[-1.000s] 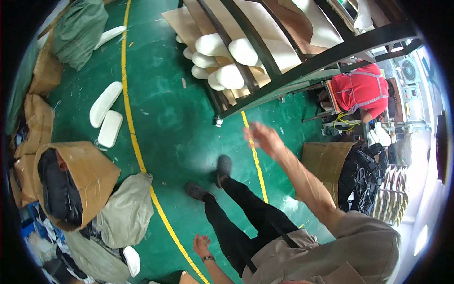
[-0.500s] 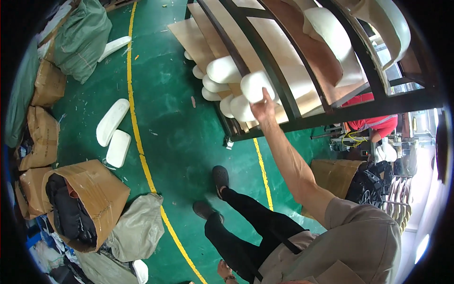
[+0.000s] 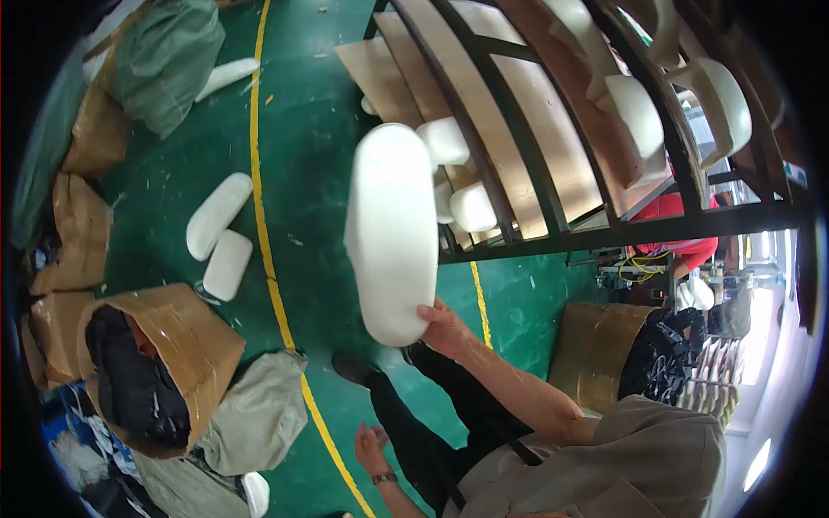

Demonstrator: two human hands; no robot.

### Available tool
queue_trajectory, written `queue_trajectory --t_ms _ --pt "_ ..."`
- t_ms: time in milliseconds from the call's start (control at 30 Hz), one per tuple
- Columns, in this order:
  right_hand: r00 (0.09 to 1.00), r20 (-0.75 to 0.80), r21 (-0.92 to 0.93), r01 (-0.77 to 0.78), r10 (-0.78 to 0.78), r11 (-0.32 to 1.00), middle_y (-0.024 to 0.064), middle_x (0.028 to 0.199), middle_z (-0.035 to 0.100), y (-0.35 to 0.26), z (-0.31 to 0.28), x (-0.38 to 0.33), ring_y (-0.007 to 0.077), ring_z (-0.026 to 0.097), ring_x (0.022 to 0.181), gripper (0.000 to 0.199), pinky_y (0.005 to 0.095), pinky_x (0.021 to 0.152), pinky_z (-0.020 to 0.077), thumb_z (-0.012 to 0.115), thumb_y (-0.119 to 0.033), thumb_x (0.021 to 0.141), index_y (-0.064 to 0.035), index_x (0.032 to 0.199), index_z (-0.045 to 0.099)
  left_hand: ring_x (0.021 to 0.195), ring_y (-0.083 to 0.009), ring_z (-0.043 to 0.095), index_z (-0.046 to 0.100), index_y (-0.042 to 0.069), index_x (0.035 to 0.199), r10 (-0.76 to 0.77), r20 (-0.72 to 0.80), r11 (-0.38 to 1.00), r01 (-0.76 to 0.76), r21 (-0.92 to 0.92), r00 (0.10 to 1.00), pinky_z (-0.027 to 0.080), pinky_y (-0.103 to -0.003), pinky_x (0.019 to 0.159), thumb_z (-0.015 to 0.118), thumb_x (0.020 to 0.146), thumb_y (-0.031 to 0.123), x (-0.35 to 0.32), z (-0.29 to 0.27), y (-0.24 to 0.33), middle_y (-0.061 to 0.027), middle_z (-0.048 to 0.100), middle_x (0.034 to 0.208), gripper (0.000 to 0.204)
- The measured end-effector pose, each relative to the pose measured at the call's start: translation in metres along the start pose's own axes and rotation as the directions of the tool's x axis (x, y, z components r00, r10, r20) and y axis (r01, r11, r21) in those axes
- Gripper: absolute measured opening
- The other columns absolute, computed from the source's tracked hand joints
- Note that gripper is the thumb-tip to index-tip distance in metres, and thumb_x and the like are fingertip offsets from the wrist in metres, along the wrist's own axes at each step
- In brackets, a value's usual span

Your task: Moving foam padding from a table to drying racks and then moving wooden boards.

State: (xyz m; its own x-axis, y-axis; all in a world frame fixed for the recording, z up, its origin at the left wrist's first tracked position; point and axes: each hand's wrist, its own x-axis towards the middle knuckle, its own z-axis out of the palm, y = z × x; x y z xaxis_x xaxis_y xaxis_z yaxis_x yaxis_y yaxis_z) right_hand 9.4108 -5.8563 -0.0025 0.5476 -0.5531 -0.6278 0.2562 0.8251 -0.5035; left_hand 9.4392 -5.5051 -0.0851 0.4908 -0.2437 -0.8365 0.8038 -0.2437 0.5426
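A long white padded piece with rounded ends point(image 3: 393, 233), like a foam cushion, is in my right hand point(image 3: 445, 328). My fingers are closed on its lower end, and it hangs in the air in front of the rack. Below it, my left hand point(image 3: 371, 449), with a watch on the wrist, is raised by my leg, empty with its fingers apart. Similar white pieces point(image 3: 473, 208) stick out from the shelves of the dark-framed rack point(image 3: 622, 222) behind the held one. Larger curved white pieces point(image 3: 635, 121) lie on its other shelves.
Two white pieces point(image 3: 220, 216) lie on the green floor left of the yellow line point(image 3: 276, 298). Cardboard boxes point(image 3: 203, 345) and sacks point(image 3: 255, 419) stand along the left. A person in red point(image 3: 691, 233) is behind the rack, near another box point(image 3: 596, 354).
My right hand has drawn the long white piece off the rack and brought it closer to me. My left hand has risen from the lower edge.
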Motion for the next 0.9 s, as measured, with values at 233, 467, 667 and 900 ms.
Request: queue_trajectory --t_ms 233,467,667,900 --pt "0.983 0.048 -0.026 -0.174 0.175 0.984 0.0056 0.136 0.049 0.058 0.030 0.073 0.0232 0.046 0.127 0.070 0.0432 0.109 0.0341 0.075 -0.024 0.079 -0.0099 0.138 0.041 0.091 -0.0202 0.064 0.050 -0.003 0.129 0.100 0.110 0.992 -0.090 -0.094 0.989 0.055 -0.032 0.079 0.060 0.094 0.022 0.035 0.019 0.061 -0.0120 0.063 0.103 0.044" --pt "0.992 -0.075 -0.042 0.095 -0.098 0.995 0.0109 0.135 0.052 -0.017 0.019 0.279 0.0282 0.047 0.127 0.048 0.0457 0.111 0.0308 0.057 -0.022 0.093 -0.0047 0.135 0.044 0.087 -0.0215 0.062 0.048 0.001 0.133 -0.117 -0.349 0.992 0.123 -0.004 0.930 0.054 -0.032 0.076 0.058 0.092 0.021 0.060 -0.020 -0.008 -0.0115 0.062 0.102 0.047" --pt "0.959 0.018 -0.023 0.282 -0.282 0.959 0.0128 0.132 0.053 -0.102 0.038 0.402 0.0301 0.049 0.124 0.048 0.0486 0.106 0.0399 0.060 -0.020 0.091 -0.0059 0.134 0.044 0.094 -0.0276 0.063 0.049 0.000 0.132 -0.263 -0.334 0.954 0.295 0.050 0.905 0.054 -0.036 0.077 0.057 0.094 0.025 0.051 -0.018 -0.052 -0.0166 0.061 0.111 0.046" --pt "0.921 -0.034 0.194 0.388 -0.389 0.901 0.0138 0.130 0.054 -0.207 0.018 0.464 0.0304 0.052 0.122 0.050 0.0506 0.106 0.0424 0.065 -0.013 0.088 -0.0031 0.132 0.042 0.101 -0.0324 0.061 0.050 0.000 0.132 -0.379 -0.233 0.895 0.419 0.155 0.896 0.054 -0.045 0.081 0.055 0.096 0.020 0.065 0.017 -0.043 -0.0190 0.061 0.116 0.042"
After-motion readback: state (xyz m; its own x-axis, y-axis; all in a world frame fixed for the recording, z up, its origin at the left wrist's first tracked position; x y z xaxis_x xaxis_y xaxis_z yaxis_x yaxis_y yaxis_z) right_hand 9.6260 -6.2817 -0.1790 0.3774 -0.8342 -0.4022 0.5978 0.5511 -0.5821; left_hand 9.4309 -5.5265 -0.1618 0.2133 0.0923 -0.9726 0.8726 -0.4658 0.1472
